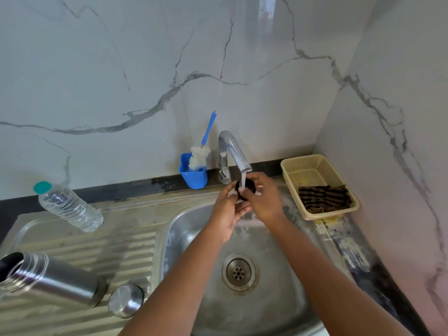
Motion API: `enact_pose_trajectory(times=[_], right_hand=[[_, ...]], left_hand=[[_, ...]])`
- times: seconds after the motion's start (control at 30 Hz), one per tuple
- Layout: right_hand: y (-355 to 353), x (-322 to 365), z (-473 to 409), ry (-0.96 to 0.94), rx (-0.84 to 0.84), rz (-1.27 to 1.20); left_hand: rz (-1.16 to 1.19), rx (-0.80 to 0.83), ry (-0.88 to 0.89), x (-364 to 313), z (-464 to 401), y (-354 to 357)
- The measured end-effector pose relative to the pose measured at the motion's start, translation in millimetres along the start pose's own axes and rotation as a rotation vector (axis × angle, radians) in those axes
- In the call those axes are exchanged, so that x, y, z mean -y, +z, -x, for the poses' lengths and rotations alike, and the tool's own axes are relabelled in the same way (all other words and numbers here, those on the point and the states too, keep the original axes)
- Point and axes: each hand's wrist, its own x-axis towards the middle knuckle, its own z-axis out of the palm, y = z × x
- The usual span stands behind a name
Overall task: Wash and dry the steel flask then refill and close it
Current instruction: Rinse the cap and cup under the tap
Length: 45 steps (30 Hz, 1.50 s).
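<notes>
Steel flask (pixel 52 278) lies on its side on the ribbed drainboard (pixel 101 248), mouth open, pointing left. Its steel cap (pixel 126 300) sits just beside the base, on the same drainboard. I hold the black inner stopper (pixel 244 189) under the running tap (pixel 232 151), above the sink basin (pixel 278 299). My right hand (pixel 265 198) has fingers curled round the stopper's right side. My left hand (pixel 226 212) pinches its left edge, palm turned up under the stream. Plastic water bottle (pixel 69 206) with teal lid stands at the drainboard's back left. Bottle brush (pixel 201 151) stands in a blue holder (pixel 194 177) left of the tap. Beige basket (pixel 317 185) right of the sink holds a striped cloth (pixel 323 198).
</notes>
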Motion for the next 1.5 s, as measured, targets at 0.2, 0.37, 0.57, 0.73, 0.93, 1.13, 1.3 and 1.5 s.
enact_pose_trajectory(times=[0.2, 0.37, 0.57, 0.73, 0.93, 1.13, 1.3, 1.5], right_hand=[[-2, 11, 4, -0.138, 0.106, 0.248], [-5, 7, 8, -0.134, 0.057, 0.134], [-5, 1, 12, -0.034, 0.107, 0.308], [-1, -21, 40, 0.201, 0.372, 0.627], [8, -47, 70, 0.163, 0.527, 0.855], [19, -45, 83, 0.08, 0.575, 1.022], [32, -37, 89, 0.094, 0.675, 0.984], [73, -8, 91, 0.007, 0.655, 0.685]], left_hand=[[0.024, -0.01, -0.042, 10, 10, -3], [-0.042, 0.038, -0.049, 9, 12, -11], [-0.247, 0.101, -0.129, 14, 23, -18], [-0.421, 0.026, -0.242, 40, 34, -44], [-0.46, -0.037, -0.313, 62, 56, -80], [-0.413, -0.123, -0.182, 63, 73, -104], [-0.399, -0.143, -0.049, 50, 92, -128], [-0.357, -0.283, 0.128, 9, 112, -169]])
